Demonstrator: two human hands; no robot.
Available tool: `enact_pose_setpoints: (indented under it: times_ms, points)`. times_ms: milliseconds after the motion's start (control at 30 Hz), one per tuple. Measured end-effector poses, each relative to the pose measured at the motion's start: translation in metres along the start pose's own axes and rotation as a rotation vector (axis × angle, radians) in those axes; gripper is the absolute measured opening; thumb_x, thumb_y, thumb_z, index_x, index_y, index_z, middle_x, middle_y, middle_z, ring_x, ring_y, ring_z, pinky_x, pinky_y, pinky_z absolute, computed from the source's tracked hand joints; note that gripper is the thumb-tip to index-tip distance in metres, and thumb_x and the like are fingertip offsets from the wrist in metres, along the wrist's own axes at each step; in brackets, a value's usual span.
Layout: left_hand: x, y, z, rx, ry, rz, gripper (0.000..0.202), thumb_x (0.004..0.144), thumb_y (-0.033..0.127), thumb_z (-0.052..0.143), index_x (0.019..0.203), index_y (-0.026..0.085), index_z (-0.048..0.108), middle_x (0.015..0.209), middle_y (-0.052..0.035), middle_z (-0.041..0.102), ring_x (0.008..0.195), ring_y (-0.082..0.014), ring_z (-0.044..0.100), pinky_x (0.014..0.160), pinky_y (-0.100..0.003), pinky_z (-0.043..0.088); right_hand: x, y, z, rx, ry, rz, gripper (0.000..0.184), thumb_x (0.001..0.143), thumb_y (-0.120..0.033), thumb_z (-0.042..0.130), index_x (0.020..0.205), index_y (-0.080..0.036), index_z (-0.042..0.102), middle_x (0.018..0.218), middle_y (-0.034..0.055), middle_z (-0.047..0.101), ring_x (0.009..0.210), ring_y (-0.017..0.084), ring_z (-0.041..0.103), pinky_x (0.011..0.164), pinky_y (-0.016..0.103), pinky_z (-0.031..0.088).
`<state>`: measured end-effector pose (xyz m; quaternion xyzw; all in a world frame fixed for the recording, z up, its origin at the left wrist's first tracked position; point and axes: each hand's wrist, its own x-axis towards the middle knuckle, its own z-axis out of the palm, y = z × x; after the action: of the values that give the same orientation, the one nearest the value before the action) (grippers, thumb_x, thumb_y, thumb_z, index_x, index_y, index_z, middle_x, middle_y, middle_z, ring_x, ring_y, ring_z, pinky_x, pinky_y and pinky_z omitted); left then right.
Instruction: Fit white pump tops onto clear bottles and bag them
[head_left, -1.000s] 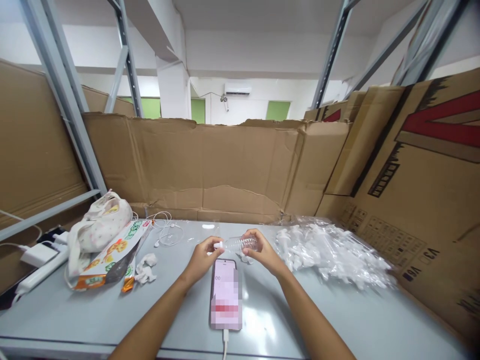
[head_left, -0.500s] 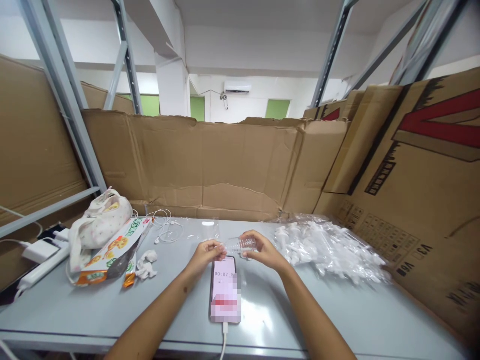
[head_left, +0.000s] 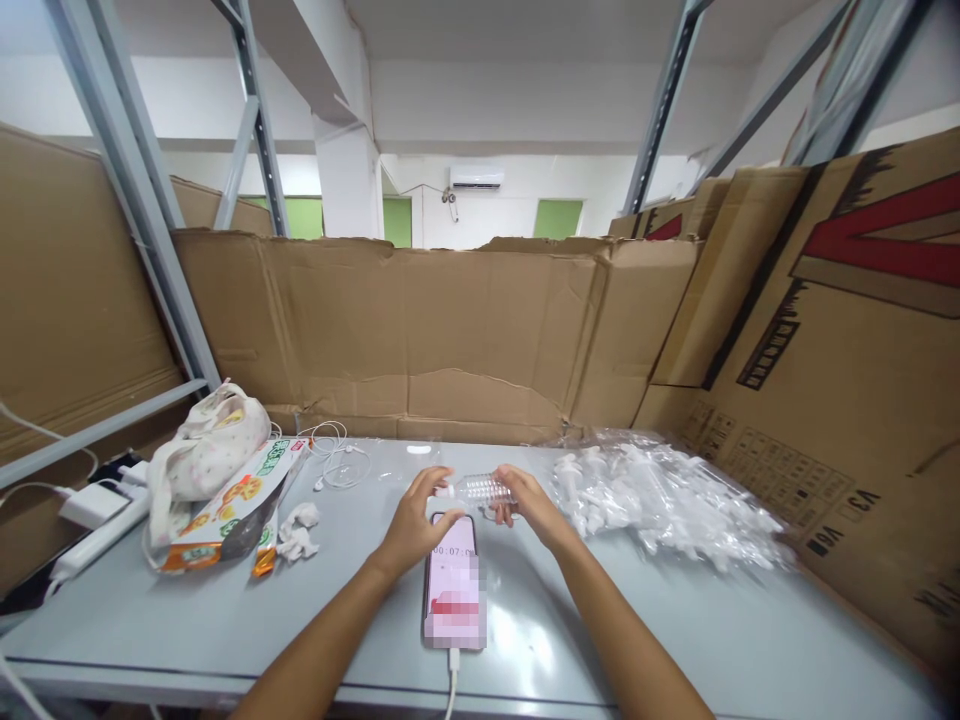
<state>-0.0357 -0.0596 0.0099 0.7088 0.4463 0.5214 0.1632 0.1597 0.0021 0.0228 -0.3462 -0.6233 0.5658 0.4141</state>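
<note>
A clear ribbed plastic bottle (head_left: 481, 488) lies sideways in the air just beyond the phone, its neck turned to the left. My right hand (head_left: 523, 500) is closed around the bottle's base end. At the neck sits a small white cap (head_left: 446, 491). My left hand (head_left: 415, 515) is curved about this cap, with thumb and fingers spread apart on either side; a gap shows between them and the cap. Below the hands a phone (head_left: 454, 580) lies face up on the grey tabletop, showing a running timer, with a white cable (head_left: 453, 675) plugged in.
At right lies a clear plastic bag (head_left: 660, 500) of white nozzle-like parts. On the left are a cloth bag (head_left: 206, 440), a snack package (head_left: 240, 500), crumpled tissue (head_left: 298, 532), earphones (head_left: 341, 460) and a power strip (head_left: 97, 545). Cardboard (head_left: 450, 340) walls the back.
My left fingers, earlier pinched together at the bottle's neck, have spread apart around the white cap. My right hand has shifted its grip, and the bottle now lies more level.
</note>
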Motion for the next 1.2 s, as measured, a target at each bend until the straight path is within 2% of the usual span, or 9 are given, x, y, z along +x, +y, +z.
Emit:
enact_pose_setpoints:
  times_ms: [100,200,267,400,600,767,933,1033,1200]
  points:
    - [0.001,-0.005,0.001,-0.101,-0.056,-0.164,0.039,0.083,0.042,0.05,0.114,0.018,0.049,0.095,-0.0063,0.063,0.08,-0.0165,0.059,0.075,-0.029,0.046,-0.001,-0.004,-0.002,-0.034,-0.009,-0.056,0.042,0.075,-0.06,0.051,0.076,-0.019,0.048,0.049,-0.004,0.056,0.037,0.012,0.053,0.037,0.021,0.036]
    - [0.001,-0.011,0.003,-0.152,-0.15,-0.231,0.043,0.09,0.045,0.029,0.082,0.015,0.059,0.072,-0.004,0.062,0.068,-0.0158,0.058,0.068,-0.028,0.045,-0.002,-0.004,-0.002,-0.086,-0.041,-0.096,0.037,0.077,-0.055,0.053,0.077,-0.018,0.049,0.051,-0.0048,0.054,0.04,0.01,0.053,0.038,0.02,0.036]
    - [0.001,-0.012,0.003,-0.117,-0.185,-0.219,0.043,0.09,0.045,0.031,0.072,0.015,0.058,0.068,-0.0032,0.061,0.067,-0.0157,0.057,0.067,-0.027,0.044,-0.002,-0.002,-0.001,-0.122,-0.024,-0.117,0.036,0.077,-0.053,0.054,0.077,-0.018,0.05,0.053,-0.0051,0.053,0.04,0.01,0.052,0.037,0.02,0.035]
    - [0.004,-0.007,0.001,0.033,-0.164,-0.134,0.021,0.082,0.036,0.05,0.089,0.018,0.059,0.087,-0.0036,0.063,0.078,-0.0167,0.057,0.071,-0.027,0.044,0.0,0.001,-0.002,-0.19,0.03,-0.136,0.035,0.077,-0.053,0.054,0.078,-0.018,0.051,0.054,-0.0053,0.052,0.038,0.009,0.049,0.036,0.019,0.033]
    - [0.006,-0.006,-0.003,0.239,-0.215,-0.048,0.035,0.089,0.033,0.037,0.12,0.023,0.051,0.119,-0.0068,0.057,0.109,-0.022,0.051,0.093,-0.035,0.038,-0.002,-0.003,-0.009,-0.288,0.02,-0.232,0.03,0.076,-0.045,0.059,0.089,-0.018,0.056,0.07,-0.0008,0.058,0.053,0.012,0.055,0.047,0.023,0.043]
    - [0.006,-0.015,-0.004,0.368,-0.274,-0.074,0.025,0.087,0.03,0.042,0.107,0.022,0.055,0.103,-0.0063,0.064,0.095,-0.0226,0.058,0.082,-0.034,0.042,-0.009,-0.009,-0.006,-0.373,-0.042,-0.374,0.037,0.071,-0.036,0.067,0.104,-0.021,0.057,0.105,0.0067,0.06,0.086,0.02,0.059,0.075,0.031,0.048]
    - [0.005,-0.012,-0.001,0.462,-0.117,-0.005,0.008,0.081,0.025,0.052,0.088,0.021,0.054,0.09,-0.0047,0.062,0.086,-0.0219,0.056,0.077,-0.034,0.043,-0.008,-0.006,0.004,-0.436,0.126,-0.261,0.027,0.077,-0.044,0.058,0.09,-0.02,0.057,0.061,-0.0013,0.055,0.054,0.015,0.053,0.052,0.027,0.043]
    - [0.004,-0.008,-0.001,0.389,-0.13,0.006,0.022,0.08,0.028,0.055,0.101,0.021,0.053,0.097,-0.0052,0.061,0.088,-0.0208,0.055,0.08,-0.034,0.043,-0.008,-0.006,0.004,-0.457,0.169,-0.273,0.027,0.078,-0.044,0.057,0.091,-0.02,0.057,0.06,-0.0018,0.054,0.054,0.015,0.052,0.053,0.028,0.042]
    - [0.005,-0.011,-0.001,0.28,-0.228,-0.071,0.043,0.088,0.03,0.042,0.13,0.024,0.039,0.117,-0.0087,0.056,0.099,-0.0202,0.054,0.088,-0.034,0.041,-0.011,-0.014,-0.003,-0.399,0.036,-0.359,0.04,0.074,-0.035,0.063,0.11,-0.022,0.053,0.098,0.0053,0.061,0.083,0.02,0.059,0.074,0.033,0.048]
